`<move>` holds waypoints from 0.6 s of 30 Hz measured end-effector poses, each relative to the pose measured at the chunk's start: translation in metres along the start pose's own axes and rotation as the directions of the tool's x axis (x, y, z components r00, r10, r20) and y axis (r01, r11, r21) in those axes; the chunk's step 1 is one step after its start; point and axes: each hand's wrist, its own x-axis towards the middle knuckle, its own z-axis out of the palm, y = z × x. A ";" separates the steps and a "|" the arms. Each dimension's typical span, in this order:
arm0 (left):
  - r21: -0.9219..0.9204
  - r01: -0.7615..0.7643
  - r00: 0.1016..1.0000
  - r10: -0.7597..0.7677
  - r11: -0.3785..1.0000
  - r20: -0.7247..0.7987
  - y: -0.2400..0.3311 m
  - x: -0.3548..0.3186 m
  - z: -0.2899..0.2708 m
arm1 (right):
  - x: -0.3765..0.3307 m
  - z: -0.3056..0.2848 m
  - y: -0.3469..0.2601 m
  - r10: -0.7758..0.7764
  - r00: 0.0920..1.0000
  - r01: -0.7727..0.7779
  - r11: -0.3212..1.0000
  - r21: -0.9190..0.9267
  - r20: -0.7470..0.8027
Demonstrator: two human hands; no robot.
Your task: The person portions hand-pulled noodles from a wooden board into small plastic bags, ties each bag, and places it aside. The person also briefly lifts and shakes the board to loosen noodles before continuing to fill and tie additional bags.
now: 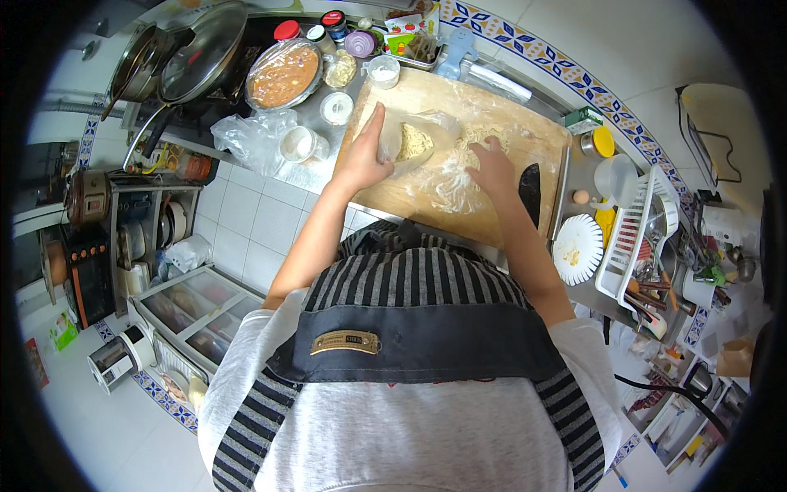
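A clear plastic bag with pale noodles inside lies tilted on the floured wooden board. My left hand grips the bag's near left edge, fingers straight and thumb toward the noodles. Over the right part of the board, my right hand is spread with bent fingers beside loose floured noodles. More strands and flour lie left of that hand's thumb. A dark-bladed knife rests on the board's right side, beside my right forearm.
Left of the board stand a flour tub, a white round container and a film-covered bowl. A pan with a glass lid is on the stove. To the right are an egg, a white fluted plate and a dish rack.
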 end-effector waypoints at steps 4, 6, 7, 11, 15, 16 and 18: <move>-0.007 -0.081 0.992 0.080 0.997 -0.102 -0.002 -0.011 0.003 | 0.011 0.003 0.003 0.115 0.988 -0.103 0.988 0.115 -0.099; -0.017 -0.071 0.990 0.068 0.997 -0.125 0.005 -0.015 0.004 | 0.015 -0.014 0.012 -0.005 0.960 0.049 0.987 0.151 -0.281; -0.001 -0.023 0.988 0.023 1.000 -0.150 0.011 -0.018 0.006 | 0.017 -0.023 0.015 -0.023 0.934 0.088 0.982 0.168 -0.356; -0.052 0.113 0.957 -0.123 0.992 -0.264 0.032 -0.032 0.024 | 0.017 -0.057 0.014 0.172 0.945 -0.025 0.887 0.462 -0.279; -0.065 0.253 0.930 -0.261 0.965 -0.261 0.029 -0.036 0.035 | 0.023 -0.080 -0.003 0.308 0.943 -0.128 0.680 0.722 -0.123; -0.096 0.307 0.922 -0.321 0.947 -0.216 0.026 -0.036 0.036 | 0.024 -0.088 -0.008 0.311 0.944 -0.114 0.614 0.781 -0.107; -0.009 0.233 0.952 -0.230 0.972 -0.203 0.020 -0.033 0.037 | 0.029 -0.112 -0.019 0.308 0.946 -0.091 0.560 0.824 -0.105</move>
